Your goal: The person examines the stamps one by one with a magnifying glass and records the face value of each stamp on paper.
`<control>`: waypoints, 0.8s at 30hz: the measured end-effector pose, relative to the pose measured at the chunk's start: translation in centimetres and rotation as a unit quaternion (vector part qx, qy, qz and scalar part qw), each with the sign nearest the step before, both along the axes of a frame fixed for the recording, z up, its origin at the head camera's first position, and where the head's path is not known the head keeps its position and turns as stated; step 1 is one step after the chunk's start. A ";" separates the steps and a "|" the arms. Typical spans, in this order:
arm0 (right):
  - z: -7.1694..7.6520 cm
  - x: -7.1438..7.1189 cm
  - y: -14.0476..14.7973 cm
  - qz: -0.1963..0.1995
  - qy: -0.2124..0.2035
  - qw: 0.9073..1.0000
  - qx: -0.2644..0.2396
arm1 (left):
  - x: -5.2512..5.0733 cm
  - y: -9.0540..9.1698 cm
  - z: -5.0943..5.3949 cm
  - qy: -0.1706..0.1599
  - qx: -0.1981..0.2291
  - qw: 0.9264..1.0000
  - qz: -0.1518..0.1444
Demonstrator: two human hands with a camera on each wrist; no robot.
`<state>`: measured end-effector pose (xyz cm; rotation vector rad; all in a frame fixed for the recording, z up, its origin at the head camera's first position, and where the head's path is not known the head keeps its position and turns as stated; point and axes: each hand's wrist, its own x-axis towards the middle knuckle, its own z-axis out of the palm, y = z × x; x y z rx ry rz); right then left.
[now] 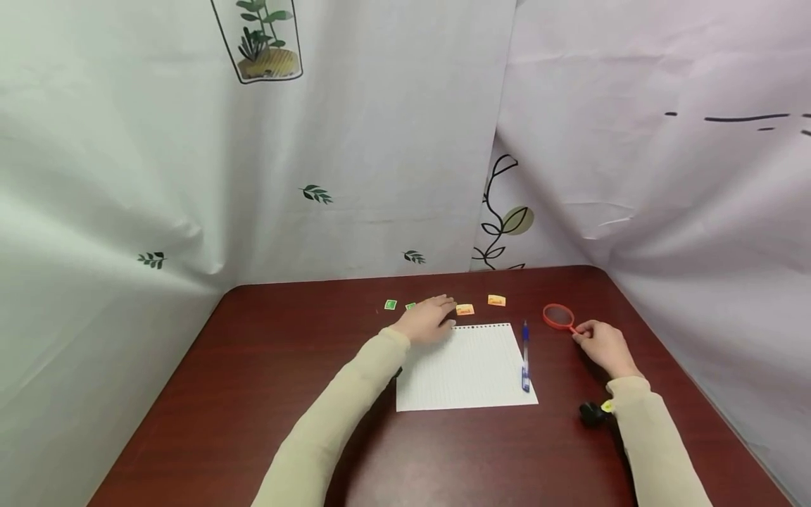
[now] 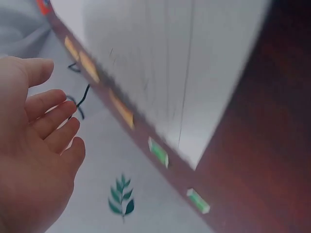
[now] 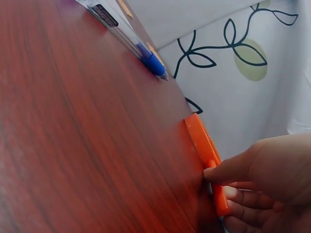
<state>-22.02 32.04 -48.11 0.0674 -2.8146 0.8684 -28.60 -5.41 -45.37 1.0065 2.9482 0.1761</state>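
Note:
My right hand [image 1: 607, 348] pinches the handle of a small orange-red magnifying glass [image 1: 558, 316] at the table's right side. In the right wrist view, thumb and fingers close round that handle [image 3: 221, 201]. My left hand [image 1: 426, 321] reaches above the top left part of a lined sheet of paper [image 1: 465, 377], its fingers loosely extended and holding nothing. Beyond the sheet lie small paper pieces: a green one [image 1: 390, 305], a second green one [image 2: 158, 153] partly covered by the left hand in the head view, and orange-yellow ones [image 1: 465, 310].
A clear pen with blue parts [image 1: 525, 355] lies along the right edge of the sheet. The dark red-brown table [image 1: 285, 352] ends at a pale printed cloth [image 1: 393, 141] at the back and sides. A black device [image 1: 593, 414] is worn at the right wrist.

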 end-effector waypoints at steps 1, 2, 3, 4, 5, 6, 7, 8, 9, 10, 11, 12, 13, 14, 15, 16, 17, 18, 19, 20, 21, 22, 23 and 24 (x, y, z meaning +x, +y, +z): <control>0.0 0.0 0.0 0.001 0.004 1.000 -0.001 | 0.0 -0.3 0.4 0.001 0.000 1.000 -0.001; 0.1 0.1 0.0 0.000 0.010 1.000 -0.002 | 0.1 -0.7 0.7 0.005 -0.002 1.000 -0.001; 0.1 0.1 -0.1 -0.001 0.018 1.000 -0.004 | 0.2 -1.1 1.1 0.011 -0.004 1.000 -0.002; 0.2 0.1 -0.1 -0.002 0.028 1.000 -0.005 | 0.3 -1.5 1.3 0.014 -0.004 1.000 -0.002; 0.3 0.1 -0.2 -0.004 0.038 0.999 -0.008 | 0.4 -1.9 1.5 0.021 -0.008 1.000 -0.004; 0.5 0.0 -0.3 -0.006 0.047 0.999 -0.010 | 0.5 -2.4 1.6 0.028 -0.013 1.000 -0.005; 0.6 0.0 -0.4 -0.007 0.058 0.998 -0.011 | 0.7 -3.0 1.6 0.034 -0.020 0.999 -0.005; 0.8 0.0 -0.6 -0.007 0.066 0.998 -0.012 | 0.8 -3.5 1.5 0.041 -0.026 0.999 -0.005; 0.9 -0.1 -0.7 -0.005 0.073 0.997 -0.013 | 1.0 -4.0 1.4 0.048 -0.031 0.998 -0.003; 1.1 -0.2 -0.9 -0.002 0.078 0.997 -0.015 | 1.1 -4.6 1.3 0.052 -0.031 0.998 -0.001; 1.2 -0.2 -1.1 0.002 0.082 0.996 -0.016 | 1.2 -5.1 1.2 0.060 -0.034 0.998 0.002; 1.4 -0.3 -1.2 0.007 0.084 0.996 -0.016 | 1.3 -5.7 1.1 0.064 -0.036 0.997 0.005; 1.5 -0.4 -1.4 0.012 0.084 0.996 -0.016 | 1.4 -6.2 1.0 0.068 -0.036 0.997 0.008; 1.5 -0.5 -1.6 0.016 0.082 0.996 -0.017 | 1.6 -6.7 0.9 0.073 -0.035 0.997 0.010; 1.6 -0.6 -1.8 0.021 0.079 0.997 -0.017 | 1.7 -7.3 0.9 0.077 -0.034 0.996 0.013; 1.6 -0.7 -2.0 0.025 0.074 0.997 -0.017 | 1.8 -7.8 0.9 0.081 -0.034 0.996 0.014; 1.6 -0.8 -2.2 0.029 0.068 0.997 -0.015 | 2.0 -8.2 0.8 0.084 -0.034 0.996 0.015; 1.5 -0.9 -2.3 0.034 0.061 0.997 -0.014 | 2.1 -8.7 0.7 0.087 -0.033 0.995 0.016; 1.5 -1.0 -2.5 0.038 0.054 0.998 -0.014 | 2.3 -9.0 0.6 0.089 -0.030 0.995 0.015; 1.4 -1.1 -2.7 0.043 0.048 0.998 -0.013 | 2.5 -9.4 0.5 0.093 -0.027 0.995 0.014; 1.3 -1.2 -2.8 0.048 0.044 0.998 -0.013 | 2.6 -9.6 0.3 0.096 -0.027 0.995 0.012; 1.3 -1.3 -3.0 0.053 0.042 0.998 -0.013 | 2.8 -9.9 0.1 0.100 -0.023 0.995 0.008; 1.2 -1.4 -3.2 0.058 0.042 0.997 -0.013 | 3.0 -10.1 -0.1 0.102 -0.021 0.994 0.006; 1.2 -1.4 -3.4 0.063 0.042 0.997 -0.014 | 3.2 -10.3 -0.3 0.103 -0.021 0.994 0.004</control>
